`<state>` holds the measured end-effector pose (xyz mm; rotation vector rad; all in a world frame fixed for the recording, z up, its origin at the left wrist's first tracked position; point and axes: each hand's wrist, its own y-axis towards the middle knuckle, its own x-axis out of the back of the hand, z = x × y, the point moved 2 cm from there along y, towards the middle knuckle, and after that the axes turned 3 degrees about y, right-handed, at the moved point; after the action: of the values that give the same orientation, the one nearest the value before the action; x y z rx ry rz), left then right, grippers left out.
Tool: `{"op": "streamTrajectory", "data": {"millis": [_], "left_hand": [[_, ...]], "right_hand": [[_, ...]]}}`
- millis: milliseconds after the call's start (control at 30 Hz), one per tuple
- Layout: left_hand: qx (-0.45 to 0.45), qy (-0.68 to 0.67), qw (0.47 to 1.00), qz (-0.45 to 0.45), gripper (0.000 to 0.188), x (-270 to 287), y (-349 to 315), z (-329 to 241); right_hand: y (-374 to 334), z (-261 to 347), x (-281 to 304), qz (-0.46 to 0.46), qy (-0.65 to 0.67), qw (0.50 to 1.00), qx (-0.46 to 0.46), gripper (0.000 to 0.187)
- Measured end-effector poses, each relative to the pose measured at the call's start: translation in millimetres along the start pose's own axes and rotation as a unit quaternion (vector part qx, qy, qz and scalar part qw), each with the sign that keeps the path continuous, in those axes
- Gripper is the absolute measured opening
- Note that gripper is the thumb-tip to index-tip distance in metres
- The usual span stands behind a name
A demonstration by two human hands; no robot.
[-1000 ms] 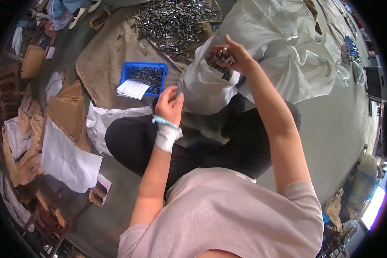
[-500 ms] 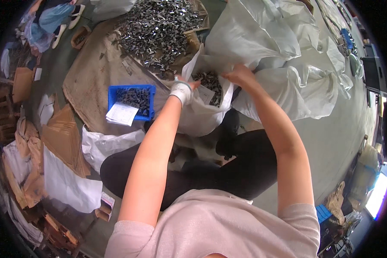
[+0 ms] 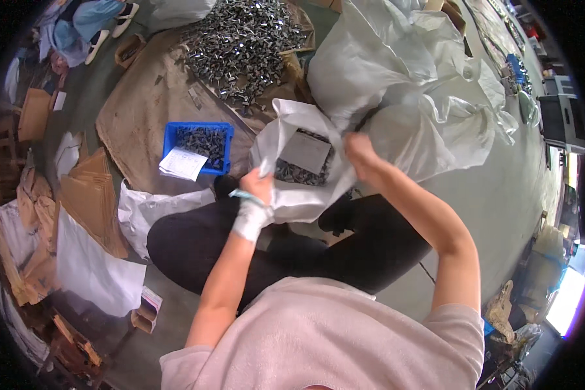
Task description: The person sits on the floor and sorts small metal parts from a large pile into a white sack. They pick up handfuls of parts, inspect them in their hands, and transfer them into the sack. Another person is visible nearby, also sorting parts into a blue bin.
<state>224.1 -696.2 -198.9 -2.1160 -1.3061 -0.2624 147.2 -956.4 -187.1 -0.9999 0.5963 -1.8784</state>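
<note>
A white woven sack (image 3: 305,203) stands with its mouth spread wide between my knees. Inside lie small dark metal pieces (image 3: 299,174) with a flat grey sheet (image 3: 305,151) on top of them. My left hand (image 3: 260,186), with a white wrap at the wrist, is closed round the sack's left rim. My right hand (image 3: 363,156) is closed at the right rim, its fingers somewhat blurred and partly hidden by the hand itself.
A blue bin (image 3: 227,146) of dark pieces with a white paper (image 3: 183,162) stands to the left. Beyond lies a heap of metal pieces (image 3: 244,49) on brown cloth. Large white sacks (image 3: 429,136) fill the right; flattened cardboard (image 3: 94,201) lies left. Another person's feet (image 3: 110,32) show far left.
The sack's mouth has come nearer to me and opened wider, showing the grey sheet and pieces. My left hand has moved toward me; my right hand has come slightly lower.
</note>
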Motion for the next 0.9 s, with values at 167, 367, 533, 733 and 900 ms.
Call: {"op": "streamTrajectory", "data": {"millis": [167, 367, 533, 733, 900], "left_hand": [[-0.089, -0.045, 0.994, -0.034, 0.019, 68, -85, -31], [-0.108, -0.069, 0.990, -0.061, 0.019, 67, -21, -36], [-0.081, -0.044, 0.996, 0.002, 0.021, 46, -39, -30], [-0.078, -0.029, 0.997, 0.005, 0.024, 53, -36, -44], [-0.060, 0.069, 0.992, 0.092, 0.033, 61, -16, -65]], "right_hand": [[-156, 34, 22, 0.047, 0.043, 0.995, 0.073, 0.027], [-103, 43, 19, -0.029, 0.176, 0.980, 0.089, 0.028], [-113, 53, 38, -0.136, -0.104, 0.949, 0.265, 0.033], [-178, 122, -32, 0.012, -0.322, 0.763, 0.560, 0.026], [-44, 99, -74, 0.096, -0.681, 0.696, 0.204, 0.022]]}}
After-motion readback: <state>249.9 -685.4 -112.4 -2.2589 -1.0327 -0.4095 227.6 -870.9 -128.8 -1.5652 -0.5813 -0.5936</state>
